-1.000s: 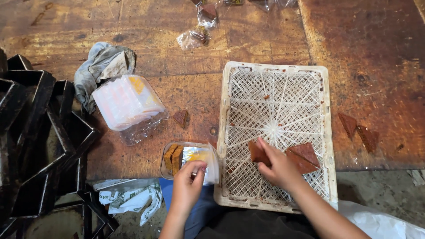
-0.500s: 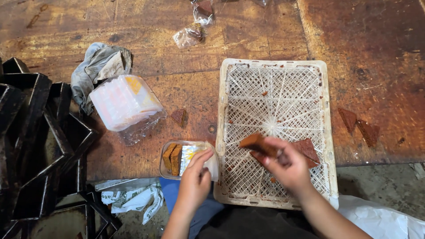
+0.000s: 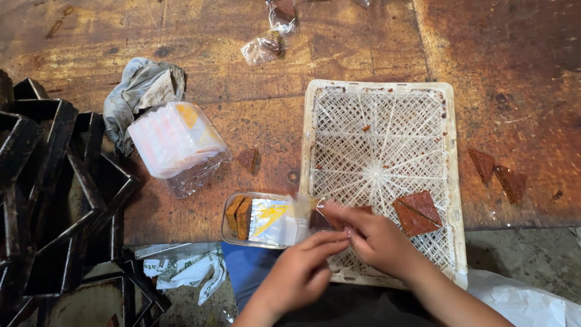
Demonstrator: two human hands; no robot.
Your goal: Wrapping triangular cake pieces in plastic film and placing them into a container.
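Both hands meet at the near edge of the worn wooden table (image 3: 363, 48). Right hand (image 3: 378, 239) pinches a brown triangular slice (image 3: 324, 219) between its fingertips, holding it at the open mouth of a clear plastic wrapper (image 3: 275, 221); the slice is partly hidden by the fingers. Left hand (image 3: 302, 272) lies just below, its fingers closed on the edge of that same wrapper. The wrapper rests in a small clear plastic tray (image 3: 229, 233), which already holds two brown slices standing on edge (image 3: 239, 217) at its left end.

Just right of the small tray lies a cream plastic lattice tray (image 3: 378, 139), its mesh smeared with brown residue. Two more dark brown triangular slices (image 3: 417, 212) sit on the mesh, close beside the right hand. Two further triangles (image 3: 499, 172) lie on the bare wood beyond the lattice tray's right rim, and a single one (image 3: 249, 160) lies left of it.

Farther left is a stack of clear wrappers with pink and yellow print (image 3: 175, 142), touching a crumpled grey cloth (image 3: 142, 88). Black metal moulds (image 3: 54, 194) are piled along the left edge.
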